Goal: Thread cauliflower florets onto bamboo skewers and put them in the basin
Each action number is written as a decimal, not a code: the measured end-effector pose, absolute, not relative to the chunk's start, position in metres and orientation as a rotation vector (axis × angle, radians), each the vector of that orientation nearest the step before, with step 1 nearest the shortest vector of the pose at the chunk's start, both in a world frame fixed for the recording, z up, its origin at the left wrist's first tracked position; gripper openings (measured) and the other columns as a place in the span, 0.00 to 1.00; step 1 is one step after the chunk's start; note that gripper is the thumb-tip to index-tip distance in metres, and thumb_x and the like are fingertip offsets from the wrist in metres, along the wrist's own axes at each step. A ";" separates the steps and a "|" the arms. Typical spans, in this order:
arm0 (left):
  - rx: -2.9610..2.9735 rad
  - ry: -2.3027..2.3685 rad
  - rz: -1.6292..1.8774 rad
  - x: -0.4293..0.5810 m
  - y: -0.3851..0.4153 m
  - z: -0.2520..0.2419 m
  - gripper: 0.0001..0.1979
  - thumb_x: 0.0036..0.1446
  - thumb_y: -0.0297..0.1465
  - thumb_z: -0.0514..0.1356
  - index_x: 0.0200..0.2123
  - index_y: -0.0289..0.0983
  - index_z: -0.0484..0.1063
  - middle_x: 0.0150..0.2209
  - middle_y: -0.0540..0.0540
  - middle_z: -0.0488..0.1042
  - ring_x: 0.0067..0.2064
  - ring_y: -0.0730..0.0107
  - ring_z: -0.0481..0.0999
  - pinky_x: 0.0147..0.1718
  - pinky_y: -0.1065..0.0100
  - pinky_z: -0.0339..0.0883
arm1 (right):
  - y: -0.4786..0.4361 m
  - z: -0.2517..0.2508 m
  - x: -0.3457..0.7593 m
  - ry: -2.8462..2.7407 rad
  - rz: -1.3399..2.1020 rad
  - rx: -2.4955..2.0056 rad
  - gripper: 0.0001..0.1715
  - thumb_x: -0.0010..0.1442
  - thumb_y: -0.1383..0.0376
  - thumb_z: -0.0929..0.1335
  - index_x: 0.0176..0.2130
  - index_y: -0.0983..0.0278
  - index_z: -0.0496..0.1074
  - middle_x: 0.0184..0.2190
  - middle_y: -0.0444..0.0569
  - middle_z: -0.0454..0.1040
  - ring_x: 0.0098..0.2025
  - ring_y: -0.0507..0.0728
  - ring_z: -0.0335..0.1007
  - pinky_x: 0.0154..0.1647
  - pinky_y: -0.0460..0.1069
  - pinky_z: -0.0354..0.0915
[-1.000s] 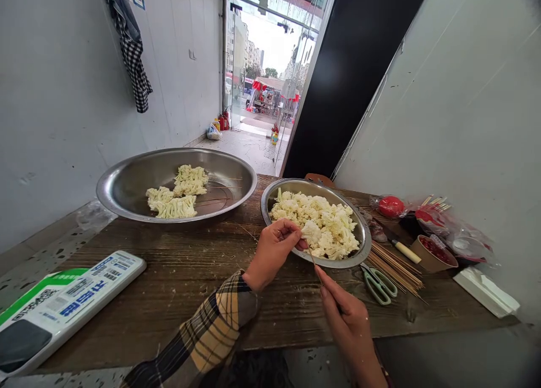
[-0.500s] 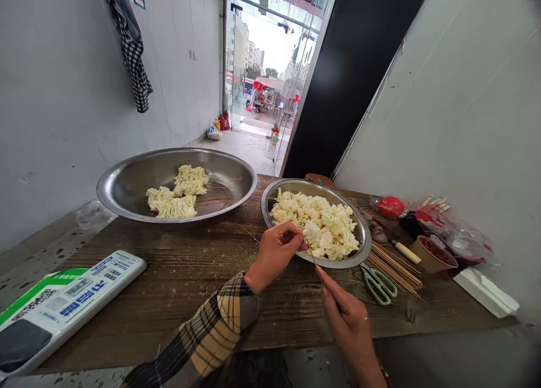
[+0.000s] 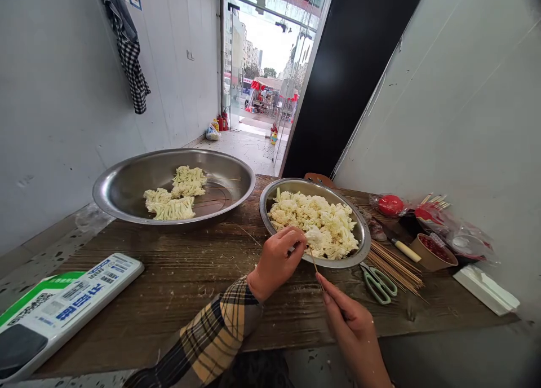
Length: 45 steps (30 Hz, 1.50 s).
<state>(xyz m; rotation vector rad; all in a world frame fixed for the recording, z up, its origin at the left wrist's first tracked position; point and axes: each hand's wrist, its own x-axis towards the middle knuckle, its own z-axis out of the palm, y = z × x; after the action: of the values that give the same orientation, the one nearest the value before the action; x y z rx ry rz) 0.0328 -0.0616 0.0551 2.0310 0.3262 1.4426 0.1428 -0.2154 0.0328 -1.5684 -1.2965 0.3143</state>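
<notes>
Held over the near rim of the right bowl (image 3: pixel 265 207), my left hand (image 3: pixel 279 264) is closed, its fingertips pinching a pale cauliflower floret (image 3: pixel 313 236). My right hand (image 3: pixel 351 320) grips a thin wooden skewer (image 3: pixel 314 261), pointing up and left with its tip at the floret. How deep the tip sits in the floret cannot be made out. Loose cauliflower pieces (image 3: pixel 325 214) fill the bowl. Skewered cauliflower (image 3: pixel 173 208) lies in the wide metal basin (image 3: pixel 114 203) at left, sticks pointing right.
Green-handled scissors (image 3: pixel 380 285) and a bundle of skewers (image 3: pixel 395 267) lie right of the bowl, near a knife handle (image 3: pixel 406 251). Farther right are a paper tub (image 3: pixel 433 252) and a white tissue pack (image 3: pixel 486 291). A white boxy device (image 3: pixel 84 303) sits at the left on the wooden table (image 3: pixel 203 275).
My left hand has turned slightly, and the floret at its fingertips shows more plainly at the skewer's tip. My right hand keeps nearly the same place. The view has shifted slightly.
</notes>
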 end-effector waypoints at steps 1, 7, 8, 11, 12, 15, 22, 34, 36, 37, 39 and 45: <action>2.029 0.335 1.428 0.032 -0.062 0.055 0.07 0.57 0.24 0.54 0.28 0.38 0.69 0.30 0.47 0.73 0.34 0.70 0.72 0.35 0.69 0.64 | -0.215 0.033 0.143 -1.288 0.317 -1.565 0.18 0.60 0.64 0.65 0.49 0.60 0.75 0.47 0.50 0.76 0.48 0.60 0.74 0.49 0.52 0.70; 1.977 0.402 1.339 0.031 -0.064 0.058 0.08 0.57 0.27 0.54 0.27 0.39 0.70 0.29 0.47 0.73 0.34 0.68 0.72 0.36 0.68 0.64 | -0.210 0.031 0.142 -1.228 0.349 -1.556 0.17 0.60 0.63 0.65 0.49 0.59 0.76 0.47 0.50 0.76 0.49 0.61 0.74 0.49 0.54 0.70; 1.962 0.410 1.331 0.031 -0.064 0.058 0.08 0.57 0.27 0.54 0.27 0.39 0.70 0.28 0.47 0.73 0.33 0.68 0.72 0.36 0.68 0.64 | -0.209 0.030 0.143 -1.223 0.349 -1.553 0.17 0.60 0.62 0.66 0.49 0.59 0.76 0.47 0.50 0.76 0.49 0.61 0.74 0.50 0.54 0.70; 1.904 0.447 1.302 0.032 -0.064 0.058 0.08 0.57 0.27 0.54 0.27 0.39 0.70 0.28 0.48 0.74 0.32 0.69 0.72 0.36 0.68 0.64 | -0.208 0.027 0.143 -1.207 0.351 -1.564 0.17 0.61 0.62 0.66 0.49 0.59 0.75 0.48 0.50 0.76 0.50 0.61 0.73 0.50 0.54 0.70; 1.886 0.460 1.288 0.032 -0.064 0.057 0.08 0.57 0.28 0.54 0.28 0.39 0.70 0.28 0.48 0.74 0.32 0.70 0.72 0.35 0.69 0.64 | -0.207 0.027 0.144 -1.199 0.362 -1.581 0.18 0.61 0.62 0.66 0.50 0.59 0.75 0.48 0.50 0.75 0.50 0.61 0.73 0.49 0.53 0.71; 1.866 0.475 1.241 0.032 -0.065 0.057 0.08 0.58 0.28 0.54 0.27 0.38 0.70 0.28 0.48 0.73 0.31 0.70 0.72 0.34 0.69 0.64 | -0.204 0.026 0.144 -1.167 0.377 -1.615 0.18 0.61 0.61 0.66 0.50 0.58 0.75 0.49 0.50 0.75 0.49 0.61 0.74 0.44 0.51 0.73; 1.746 0.480 1.123 0.037 -0.068 0.055 0.04 0.55 0.32 0.59 0.30 0.37 0.72 0.30 0.47 0.74 0.32 0.70 0.73 0.34 0.69 0.67 | -0.189 0.027 0.146 -1.115 0.338 -1.493 0.19 0.61 0.61 0.65 0.50 0.61 0.75 0.47 0.52 0.77 0.45 0.60 0.76 0.41 0.52 0.74; 1.375 0.400 0.913 0.028 -0.063 0.066 0.14 0.54 0.40 0.60 0.36 0.35 0.75 0.27 0.47 0.76 0.31 0.68 0.76 0.34 0.68 0.70 | -0.185 0.020 0.140 -1.247 0.254 -1.483 0.20 0.63 0.63 0.64 0.54 0.59 0.71 0.50 0.50 0.75 0.46 0.60 0.76 0.44 0.52 0.73; 1.356 0.401 0.926 0.029 -0.062 0.064 0.13 0.53 0.39 0.61 0.35 0.35 0.75 0.27 0.48 0.76 0.30 0.69 0.75 0.33 0.69 0.69 | -0.182 0.022 0.138 -1.293 0.210 -1.483 0.21 0.63 0.64 0.64 0.55 0.59 0.71 0.52 0.51 0.73 0.51 0.60 0.73 0.49 0.54 0.71; 1.345 0.401 0.936 0.030 -0.061 0.063 0.13 0.53 0.39 0.62 0.34 0.34 0.75 0.27 0.47 0.76 0.31 0.69 0.75 0.33 0.70 0.69 | -0.181 0.023 0.138 -1.309 0.188 -1.482 0.21 0.63 0.64 0.64 0.54 0.60 0.71 0.52 0.51 0.73 0.52 0.60 0.72 0.51 0.54 0.70; 1.286 0.392 0.952 0.031 -0.060 0.061 0.13 0.52 0.39 0.63 0.33 0.34 0.76 0.29 0.47 0.76 0.32 0.70 0.74 0.35 0.69 0.69 | -0.178 0.025 0.136 -1.327 0.148 -1.478 0.20 0.63 0.65 0.64 0.53 0.60 0.72 0.51 0.51 0.74 0.51 0.59 0.72 0.52 0.54 0.69; 1.127 0.373 0.960 0.034 -0.060 0.061 0.13 0.50 0.39 0.64 0.31 0.34 0.76 0.31 0.48 0.74 0.34 0.71 0.72 0.37 0.69 0.68 | -0.168 0.029 0.130 -1.264 0.133 -1.484 0.18 0.62 0.64 0.64 0.49 0.62 0.76 0.45 0.51 0.78 0.45 0.60 0.76 0.47 0.53 0.72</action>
<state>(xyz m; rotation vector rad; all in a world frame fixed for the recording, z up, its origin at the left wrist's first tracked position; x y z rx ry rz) 0.0338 -0.0596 0.0610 1.1275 0.3728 0.9602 0.1298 -0.1675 0.0291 -1.4841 -1.2640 0.1329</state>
